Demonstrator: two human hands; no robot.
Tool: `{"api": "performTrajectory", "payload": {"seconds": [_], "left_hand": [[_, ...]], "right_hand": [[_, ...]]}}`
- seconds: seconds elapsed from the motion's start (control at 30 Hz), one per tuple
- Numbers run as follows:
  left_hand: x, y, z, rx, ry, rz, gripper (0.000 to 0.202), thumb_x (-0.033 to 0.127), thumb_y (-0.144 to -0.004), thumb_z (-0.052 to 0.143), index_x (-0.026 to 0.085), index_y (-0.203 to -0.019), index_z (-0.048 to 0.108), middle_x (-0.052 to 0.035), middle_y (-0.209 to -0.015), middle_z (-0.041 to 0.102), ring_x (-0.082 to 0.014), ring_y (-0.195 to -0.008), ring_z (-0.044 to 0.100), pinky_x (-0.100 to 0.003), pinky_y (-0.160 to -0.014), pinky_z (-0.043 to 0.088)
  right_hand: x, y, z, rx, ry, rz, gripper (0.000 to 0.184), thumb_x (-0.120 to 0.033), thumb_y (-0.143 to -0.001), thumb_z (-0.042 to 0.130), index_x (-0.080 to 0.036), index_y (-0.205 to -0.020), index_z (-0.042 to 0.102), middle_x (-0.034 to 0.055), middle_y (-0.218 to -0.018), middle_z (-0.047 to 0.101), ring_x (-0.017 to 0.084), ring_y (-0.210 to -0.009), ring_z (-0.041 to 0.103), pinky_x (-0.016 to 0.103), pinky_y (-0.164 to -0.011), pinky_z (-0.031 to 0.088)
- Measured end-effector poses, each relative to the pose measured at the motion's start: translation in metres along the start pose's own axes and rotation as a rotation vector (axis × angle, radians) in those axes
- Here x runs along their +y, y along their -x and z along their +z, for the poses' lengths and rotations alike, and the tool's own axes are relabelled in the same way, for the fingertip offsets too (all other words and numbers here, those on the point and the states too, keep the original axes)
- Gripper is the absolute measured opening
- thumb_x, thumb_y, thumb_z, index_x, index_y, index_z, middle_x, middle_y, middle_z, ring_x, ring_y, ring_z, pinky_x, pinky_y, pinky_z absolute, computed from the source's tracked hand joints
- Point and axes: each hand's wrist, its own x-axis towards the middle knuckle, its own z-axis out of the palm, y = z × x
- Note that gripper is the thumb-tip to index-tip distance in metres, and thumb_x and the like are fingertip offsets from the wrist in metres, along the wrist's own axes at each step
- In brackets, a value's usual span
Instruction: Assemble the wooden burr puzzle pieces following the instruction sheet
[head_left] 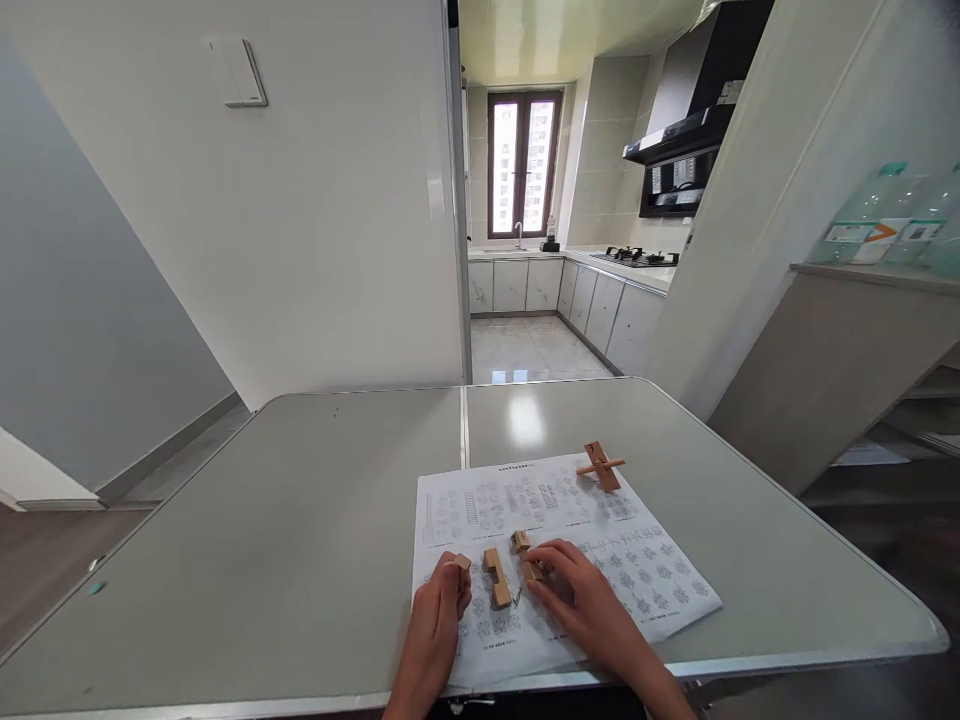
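Observation:
My left hand [441,606] is closed around a small wooden block [463,565], whose top end shows above the thumb. At the right, my right hand [574,590] grips a notched wooden puzzle piece [520,541] between thumb and fingers; part of it is hidden by the fingers. Between both hands lies another notched wooden puzzle piece [495,578], untouched. All of this is over a white instruction sheet [480,655] printed with small assembly drawings. On the sheet's far right corner sits a flat reddish-brown wooden piece [602,466] with a thin stick through it or across it.
The sheet lies on a pale glossy table [315,560] with a metal rim and a centre seam. A small green object [96,588] is near the left edge. Plastic bottles [892,225] stand on a ledge at the right. A kitchen counter [525,255] is beyond the doorway.

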Motion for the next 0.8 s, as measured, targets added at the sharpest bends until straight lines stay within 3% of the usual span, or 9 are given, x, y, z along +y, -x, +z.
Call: {"api": "performTrajectory", "payload": {"seconds": [0.1, 0.2, 0.3, 0.4, 0.47, 0.53, 0.6, 0.67, 0.8], "left_hand": [[0.005, 0.001, -0.001, 0.003, -0.062, -0.031, 0.051, 0.070, -0.099, 0.035, 0.023, -0.095, 0.054, 0.0021, -0.072, 0.053, -0.0184, -0.066, 0.050, -0.029, -0.065, 0.043], [0.003, 0.000, -0.003, 0.005, -0.101, 0.007, 0.046, 0.063, -0.100, 0.042, 0.023, -0.117, 0.057, -0.0064, -0.101, 0.070, -0.0255, -0.093, 0.066, -0.036, -0.084, 0.052], [-0.007, -0.002, -0.005, 0.008, -0.103, 0.035, 0.050, 0.058, -0.100, 0.046, 0.023, -0.135, 0.052, -0.0125, -0.133, 0.066, -0.0297, -0.123, 0.062, -0.044, -0.105, 0.048], [-0.012, -0.002, -0.005, 0.003, -0.094, 0.035, 0.052, 0.056, -0.101, 0.046, 0.023, -0.142, 0.048, -0.0136, -0.141, 0.061, -0.0292, -0.133, 0.057, -0.045, -0.112, 0.044], [-0.011, -0.001, -0.005, -0.003, -0.093, 0.033, 0.051, 0.057, -0.101, 0.046, 0.023, -0.139, 0.050, -0.0129, -0.132, 0.066, -0.0285, -0.125, 0.061, -0.043, -0.108, 0.047], [-0.008, 0.000, -0.004, -0.005, -0.086, 0.019, 0.051, 0.060, -0.100, 0.046, 0.022, -0.134, 0.053, -0.0104, -0.112, 0.071, -0.0268, -0.104, 0.067, -0.039, -0.094, 0.052], [-0.005, 0.001, -0.004, -0.025, -0.058, -0.005, 0.053, 0.063, -0.099, 0.046, 0.020, -0.129, 0.054, -0.0056, -0.093, 0.069, -0.0223, -0.078, 0.064, -0.034, -0.076, 0.053], [-0.005, 0.001, -0.004, -0.058, -0.018, -0.009, 0.053, 0.065, -0.099, 0.045, 0.019, -0.125, 0.055, -0.0017, -0.083, 0.064, -0.0184, -0.066, 0.057, -0.031, -0.067, 0.049], [-0.007, 0.001, -0.005, -0.075, 0.029, 0.047, 0.051, 0.060, -0.100, 0.048, 0.020, -0.131, 0.054, -0.0045, -0.094, 0.065, -0.0208, -0.082, 0.063, -0.033, -0.078, 0.053]], "right_hand": [[0.000, 0.000, 0.000, -0.003, -0.002, 0.001, 0.021, -0.037, -0.100, 0.057, -0.027, -0.115, 0.067, 0.0078, -0.119, 0.066, 0.026, -0.109, 0.064, 0.041, -0.098, 0.052], [0.001, 0.000, 0.000, -0.002, -0.003, 0.002, 0.023, -0.039, -0.100, 0.056, -0.028, -0.116, 0.067, 0.0081, -0.119, 0.066, 0.026, -0.109, 0.064, 0.041, -0.098, 0.053], [0.000, 0.000, 0.000, 0.000, -0.008, 0.005, 0.024, -0.041, -0.099, 0.057, -0.027, -0.115, 0.068, 0.0083, -0.119, 0.067, 0.027, -0.108, 0.065, 0.041, -0.098, 0.053], [-0.001, 0.001, -0.002, -0.003, -0.052, -0.004, 0.025, -0.042, -0.099, 0.058, -0.027, -0.115, 0.069, 0.0078, -0.116, 0.070, 0.025, -0.103, 0.066, 0.039, -0.093, 0.054], [-0.002, 0.002, -0.002, -0.008, -0.095, -0.003, 0.027, -0.044, -0.099, 0.058, -0.026, -0.118, 0.068, 0.0072, -0.115, 0.072, 0.024, -0.098, 0.067, 0.036, -0.089, 0.055], [-0.006, 0.004, -0.001, -0.024, -0.142, 0.004, 0.030, -0.046, -0.100, 0.057, -0.026, -0.121, 0.067, 0.0064, -0.115, 0.072, 0.022, -0.094, 0.067, 0.035, -0.088, 0.055], [-0.014, 0.004, 0.002, -0.049, -0.210, 0.006, 0.031, -0.048, -0.100, 0.057, -0.026, -0.121, 0.065, 0.0057, -0.114, 0.072, 0.021, -0.092, 0.067, 0.036, -0.090, 0.055], [-0.024, 0.004, 0.007, -0.076, -0.314, 0.003, 0.031, -0.049, -0.100, 0.057, -0.026, -0.120, 0.065, 0.0060, -0.114, 0.071, 0.022, -0.095, 0.067, 0.037, -0.093, 0.055], [-0.041, -0.001, 0.016, -0.105, -0.485, 0.028, 0.032, -0.053, -0.100, 0.057, -0.026, -0.118, 0.062, 0.0044, -0.102, 0.071, 0.021, -0.088, 0.069, 0.038, -0.090, 0.057]]}}
